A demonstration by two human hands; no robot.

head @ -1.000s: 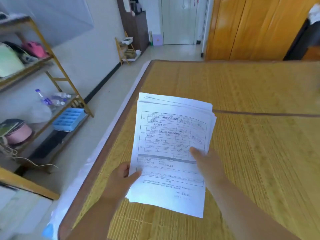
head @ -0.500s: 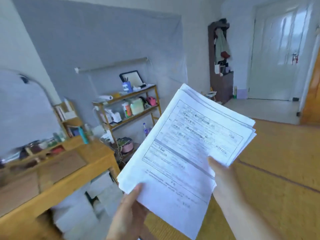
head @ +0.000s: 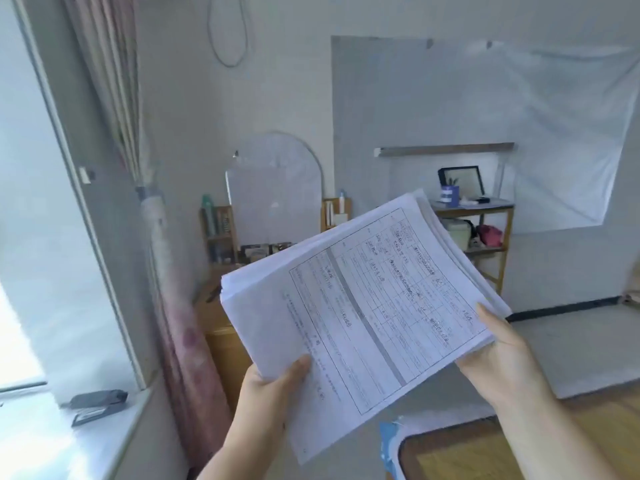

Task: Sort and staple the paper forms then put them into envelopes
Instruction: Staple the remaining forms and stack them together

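Printed white paper forms [head: 363,306], thick stack, pinched at both near corners by my left hand [head: 273,386] and right hand [head: 502,362] so nothing slides off.

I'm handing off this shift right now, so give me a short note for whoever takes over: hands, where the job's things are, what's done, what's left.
Left hand: grips the near corner of the stack of forms, thumb on top.
Right hand: holds the stack's right edge, thumb on top.
Stack: held in the air, tilted, sheets slightly fanned and uneven.
Stapler: on the window sill at left, untouched.
Envelopes: none in view.
Done: forms gathered in hand.
Left: sort, staple, put into envelopes.
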